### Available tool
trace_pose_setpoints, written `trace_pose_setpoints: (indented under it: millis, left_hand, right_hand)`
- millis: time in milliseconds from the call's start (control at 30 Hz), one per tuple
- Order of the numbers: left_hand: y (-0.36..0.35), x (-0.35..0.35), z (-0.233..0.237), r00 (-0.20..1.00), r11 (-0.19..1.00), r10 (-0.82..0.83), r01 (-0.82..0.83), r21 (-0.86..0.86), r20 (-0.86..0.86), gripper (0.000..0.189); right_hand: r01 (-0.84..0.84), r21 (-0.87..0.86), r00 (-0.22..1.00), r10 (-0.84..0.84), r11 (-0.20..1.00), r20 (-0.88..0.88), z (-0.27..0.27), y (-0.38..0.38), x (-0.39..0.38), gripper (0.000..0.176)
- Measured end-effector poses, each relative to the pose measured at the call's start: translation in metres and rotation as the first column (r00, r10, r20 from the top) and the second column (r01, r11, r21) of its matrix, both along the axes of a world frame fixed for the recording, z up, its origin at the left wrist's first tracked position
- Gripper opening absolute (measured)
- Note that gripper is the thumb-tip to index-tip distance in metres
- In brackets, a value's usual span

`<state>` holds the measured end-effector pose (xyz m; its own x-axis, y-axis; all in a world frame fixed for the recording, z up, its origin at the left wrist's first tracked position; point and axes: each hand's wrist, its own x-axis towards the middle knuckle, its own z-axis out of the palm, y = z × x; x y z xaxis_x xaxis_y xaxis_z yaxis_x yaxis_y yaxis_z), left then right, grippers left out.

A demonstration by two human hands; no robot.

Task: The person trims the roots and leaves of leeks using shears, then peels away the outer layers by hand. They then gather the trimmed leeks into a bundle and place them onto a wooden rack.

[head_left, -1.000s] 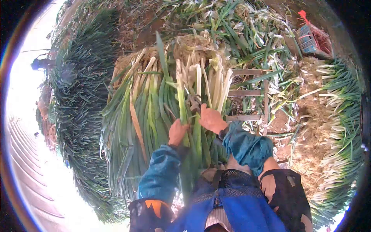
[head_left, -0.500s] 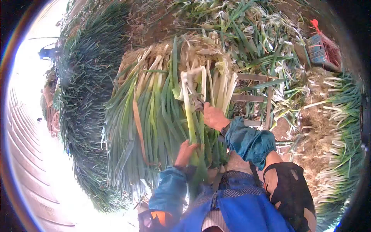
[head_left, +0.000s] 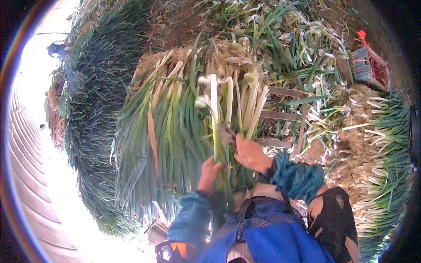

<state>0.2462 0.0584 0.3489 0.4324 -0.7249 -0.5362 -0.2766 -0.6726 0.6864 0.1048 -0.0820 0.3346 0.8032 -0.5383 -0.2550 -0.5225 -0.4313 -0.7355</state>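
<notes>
My left hand [head_left: 210,174] is wrapped round the green part of a leek [head_left: 214,111], whose bare white end points away from me. Just right of that stalk, my right hand [head_left: 252,154] is closed on a small grey tool [head_left: 227,136], blurred, its kind unclear. Blurred whitish bits [head_left: 202,101] show beside the stalk's white part. Under and around both hands lies a heap of leeks [head_left: 171,127], roots away from me and green leaves toward me. A flat orange-brown strip [head_left: 153,140] crosses the leaves on the left.
A tall bank of leeks [head_left: 101,109] stands on the left. Beyond the heap, peeled leaves [head_left: 280,39] litter the ground. A slatted frame [head_left: 280,115] sits right of the heap. Farther right are a row of leeks [head_left: 381,171] and a blue crate [head_left: 363,63] with red material.
My right hand has moved down and slightly right along the stalk, with the tool. The leek's end now shows clean white, with loose bits beside it. My left hand keeps its hold.
</notes>
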Motion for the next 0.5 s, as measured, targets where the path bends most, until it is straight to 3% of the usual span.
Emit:
trace_pose_setpoints:
  millis: [33, 67, 133, 167, 267, 367, 467, 500]
  left_hand:
    - [-0.001, 0.004, -0.017, 0.994, 0.998, -0.063, 0.065, -0.012, 0.089, 0.032]
    - [-0.003, 0.007, -0.034, 0.976, 0.992, -0.12, 0.125, -0.019, 0.18, 0.033]
    - [-0.017, -0.003, -0.062, 0.973, 0.985, -0.119, 0.092, 0.143, 0.199, 0.034]
    - [-0.019, -0.016, -0.069, 0.943, 0.953, -0.198, 0.122, 0.277, 0.266, 0.035]
    - [-0.01, -0.052, -0.079, 0.956, 0.913, -0.224, 0.137, 0.384, 0.192, 0.034]
    - [0.004, -0.065, -0.104, 0.951, 0.946, -0.23, 0.17, 0.274, 0.204, 0.035]
    - [-0.011, -0.064, -0.099, 0.917, 0.864, -0.362, 0.262, 0.431, 0.167, 0.033]
    - [-0.018, -0.056, -0.093, 0.891, 0.836, -0.436, 0.35, 0.422, 0.124, 0.032]
  right_hand:
    - [-0.026, 0.014, 1.0, 0.026, 1.0, 0.003, 0.004, 0.004, -0.007, 0.051]
    - [-0.038, 0.015, 0.998, 0.038, 0.999, -0.047, 0.003, 0.002, -0.009, 0.044]
    - [-0.055, 0.02, 0.988, 0.058, 0.998, -0.143, 0.0, -0.004, -0.01, 0.031]
    - [-0.024, -0.008, 0.99, 0.022, 1.0, -0.14, -0.031, -0.013, -0.012, 0.037]
    - [0.184, -0.087, 0.964, -0.197, 0.979, -0.179, -0.069, -0.058, -0.007, 0.039]
    - [0.143, -0.087, 0.989, -0.145, 0.986, -0.017, -0.055, -0.047, 0.005, 0.035]
    - [-0.074, -0.05, 0.968, 0.06, 0.996, -0.244, -0.05, -0.028, 0.016, 0.037]
    - [-0.011, -0.004, 0.952, 0.01, 1.0, -0.307, -0.067, -0.041, 0.015, 0.038]
